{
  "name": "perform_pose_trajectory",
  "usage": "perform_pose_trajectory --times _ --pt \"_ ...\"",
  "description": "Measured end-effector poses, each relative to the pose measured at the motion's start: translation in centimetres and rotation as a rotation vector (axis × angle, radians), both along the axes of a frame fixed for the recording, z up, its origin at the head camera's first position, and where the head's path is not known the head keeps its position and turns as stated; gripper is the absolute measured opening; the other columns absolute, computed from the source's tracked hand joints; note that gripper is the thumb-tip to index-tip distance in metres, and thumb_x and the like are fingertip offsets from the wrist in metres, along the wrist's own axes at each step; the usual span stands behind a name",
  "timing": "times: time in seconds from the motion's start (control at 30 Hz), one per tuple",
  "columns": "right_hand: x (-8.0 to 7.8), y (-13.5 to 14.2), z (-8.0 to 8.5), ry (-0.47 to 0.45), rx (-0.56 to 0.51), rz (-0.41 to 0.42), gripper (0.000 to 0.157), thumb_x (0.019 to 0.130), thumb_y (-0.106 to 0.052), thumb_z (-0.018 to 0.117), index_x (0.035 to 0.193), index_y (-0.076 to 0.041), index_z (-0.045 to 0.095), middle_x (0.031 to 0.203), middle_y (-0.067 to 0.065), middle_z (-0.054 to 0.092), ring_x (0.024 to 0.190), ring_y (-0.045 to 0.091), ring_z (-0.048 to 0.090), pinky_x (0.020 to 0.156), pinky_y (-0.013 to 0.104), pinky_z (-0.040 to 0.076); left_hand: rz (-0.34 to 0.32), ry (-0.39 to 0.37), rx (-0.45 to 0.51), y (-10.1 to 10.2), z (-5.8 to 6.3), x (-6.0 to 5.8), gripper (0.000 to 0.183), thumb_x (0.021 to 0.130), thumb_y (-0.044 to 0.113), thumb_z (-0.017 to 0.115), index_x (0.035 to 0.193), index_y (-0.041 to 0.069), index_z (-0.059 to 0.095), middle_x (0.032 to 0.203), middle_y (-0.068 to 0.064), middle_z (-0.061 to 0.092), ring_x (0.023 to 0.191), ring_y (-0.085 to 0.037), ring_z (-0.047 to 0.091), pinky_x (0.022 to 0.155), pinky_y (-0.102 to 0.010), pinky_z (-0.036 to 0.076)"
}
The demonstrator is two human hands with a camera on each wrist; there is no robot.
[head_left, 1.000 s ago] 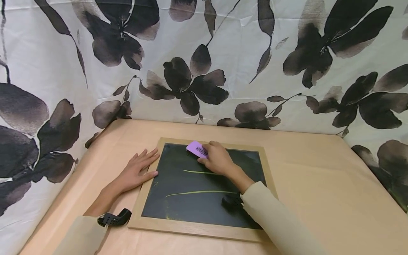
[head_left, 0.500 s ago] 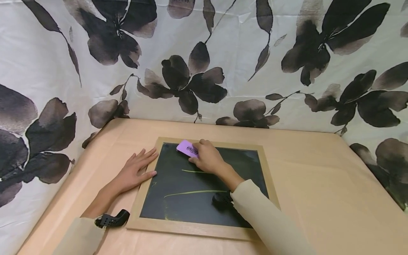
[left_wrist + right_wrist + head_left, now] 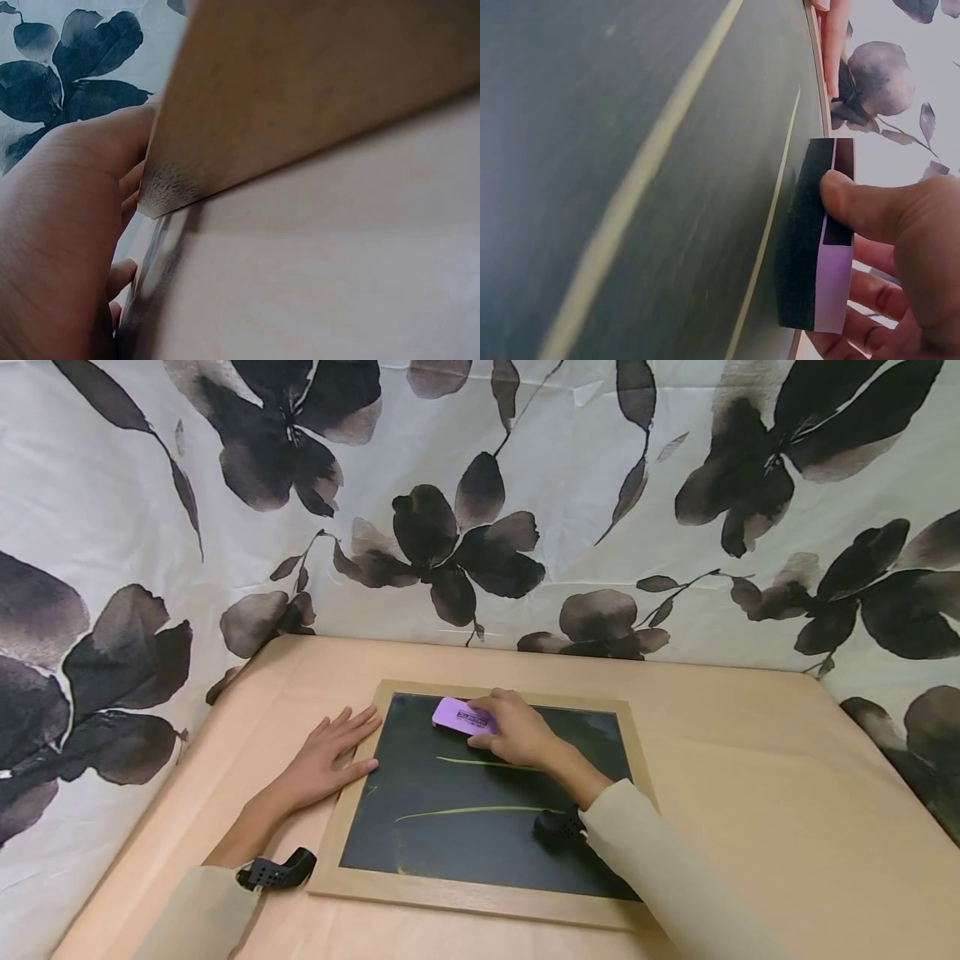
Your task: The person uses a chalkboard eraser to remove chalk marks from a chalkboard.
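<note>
A framed chalkboard (image 3: 480,852) lies on the table with two yellow-green chalk lines, an upper line (image 3: 472,762) and a lower line (image 3: 472,811). My right hand (image 3: 517,727) grips a purple chalkboard eraser (image 3: 461,714) near the board's top edge, above the upper line. In the right wrist view the thumb presses one side of the eraser (image 3: 831,289), fingers on the other, its dark felt face against the board. My left hand (image 3: 322,764) rests with spread fingers on the left side of the wooden frame (image 3: 351,802). The left wrist view shows that hand (image 3: 67,217) beside the frame's edge.
Faint yellow chalk smudges (image 3: 401,864) mark the board's lower left. The light wooden table (image 3: 750,793) extends to both sides. A white cloth with dark flowers (image 3: 585,485) hangs behind and along the sides. A black wrist camera (image 3: 277,870) sits near the board's lower left corner.
My right hand has slid the eraser left along the top of the board, then a little back right, turning it slightly. The left hand has stayed on the frame; the head view shifted slightly.
</note>
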State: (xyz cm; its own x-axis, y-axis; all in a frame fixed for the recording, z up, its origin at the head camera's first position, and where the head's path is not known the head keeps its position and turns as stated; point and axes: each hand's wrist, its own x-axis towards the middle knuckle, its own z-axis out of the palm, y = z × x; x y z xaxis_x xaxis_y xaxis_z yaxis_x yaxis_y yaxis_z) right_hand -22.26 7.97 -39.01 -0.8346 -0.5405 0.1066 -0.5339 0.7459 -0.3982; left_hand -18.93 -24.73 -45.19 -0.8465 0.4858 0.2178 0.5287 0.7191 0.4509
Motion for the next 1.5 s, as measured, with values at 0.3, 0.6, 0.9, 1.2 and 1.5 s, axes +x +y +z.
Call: perform_pose_trajectory --times 0.3,0.6,0.9,1.2,1.5 --pt "0.0 4.8 0.1 0.007 -0.007 -0.044 0.055 0.080 -0.027 0.078 0.128 -0.005 0.062 0.102 0.006 0.059 0.086 0.020 0.051 0.073 0.036 0.043 -0.010 0.002 -0.001 0.9 0.1 -0.4 0.069 0.092 0.043 0.060 0.149 0.013 0.037 0.156 -0.007 0.025 0.142 -0.041 0.013 0.109 -0.062 0.006" --pt "-0.1 9.8 0.2 0.043 -0.026 -0.088 0.055 0.078 -0.023 0.080 0.125 0.000 0.062 0.102 0.011 0.062 0.086 0.024 0.052 0.075 0.039 0.042 -0.007 0.004 0.000 1.3 0.0 -0.7 0.069 0.092 0.044 0.060 0.149 0.013 0.037 0.156 -0.006 0.026 0.142 -0.040 0.014 0.109 -0.061 0.006" --pt "0.2 13.3 0.2 0.042 -0.026 -0.124 0.056 0.077 -0.021 0.080 0.124 0.002 0.062 0.103 0.014 0.062 0.088 0.026 0.053 0.076 0.042 0.041 -0.002 -0.005 0.007 1.6 0.0 -0.8 0.068 0.092 0.044 0.060 0.149 0.012 0.037 0.156 -0.006 0.026 0.142 -0.040 0.015 0.109 -0.062 0.006" --pt "0.8 15.0 0.1 0.054 -0.008 -0.176 0.055 0.078 -0.023 0.079 0.124 0.002 0.062 0.108 0.016 0.062 0.088 0.028 0.055 0.074 0.043 0.044 0.003 0.009 0.011 1.7 0.0 -0.7 0.068 0.092 0.042 0.061 0.148 0.011 0.038 0.155 -0.008 0.027 0.141 -0.041 0.015 0.109 -0.062 0.006" --pt "0.7 12.9 -1.3 0.088 -0.110 -0.185 0.053 0.075 -0.022 0.081 0.116 0.007 0.064 0.103 0.016 0.064 0.087 0.026 0.056 0.075 0.041 0.045 0.018 0.006 0.005 0.8 0.4 -0.2 0.068 0.091 0.041 0.062 0.148 0.010 0.039 0.155 -0.009 0.028 0.141 -0.042 0.016 0.108 -0.063 0.007"
